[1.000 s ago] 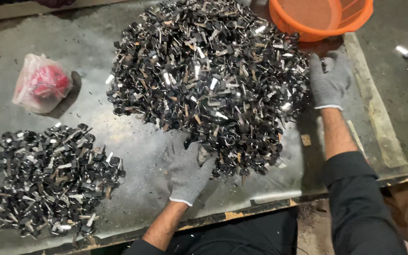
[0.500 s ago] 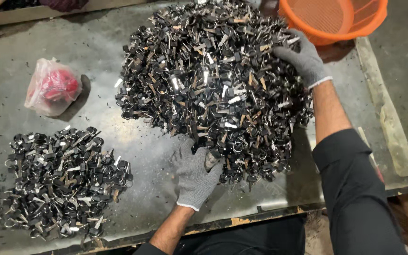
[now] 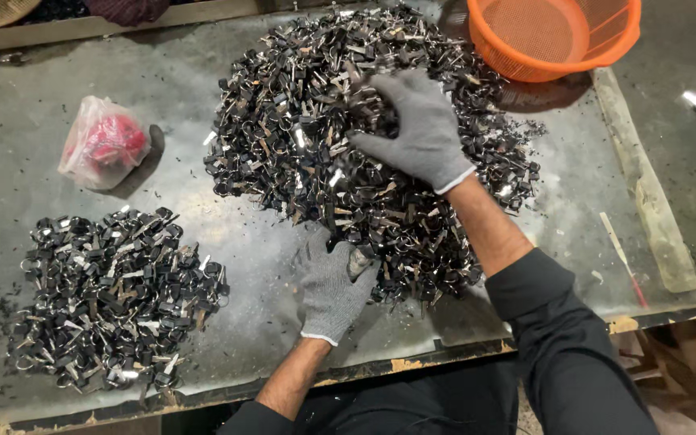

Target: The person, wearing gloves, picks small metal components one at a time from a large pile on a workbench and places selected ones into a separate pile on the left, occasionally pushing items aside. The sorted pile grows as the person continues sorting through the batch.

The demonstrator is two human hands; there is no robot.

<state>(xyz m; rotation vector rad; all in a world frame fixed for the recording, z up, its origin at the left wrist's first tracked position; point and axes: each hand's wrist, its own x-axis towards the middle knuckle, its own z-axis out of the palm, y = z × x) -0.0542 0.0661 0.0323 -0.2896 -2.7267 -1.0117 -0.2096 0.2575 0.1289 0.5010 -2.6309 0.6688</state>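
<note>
Right hand point(image 3: 416, 129), grey glove, now on top of big heap of small dark metal parts point(image 3: 364, 145), centre-top of frame; 1 s ago down at heap's right edge near orange basket point(image 3: 553, 36), so moved up and leftward across pile. Fingers spread and curled down into parts, raking or scooping; nothing clearly pinched. Left hand point(image 3: 332, 282), also gloved, at heap's lower edge, lower centre; barely shifted since. Fingers bent round a few pieces, can't tell if gripped firm. Smaller heap point(image 3: 110, 302) lower left, well apart, looks unchanged. Pink plastic bag point(image 3: 105, 143) upper left, untouched. Metal table point(image 3: 10, 161) under all. Reads as: sorting ongoing, big heap mostly undone.
</note>
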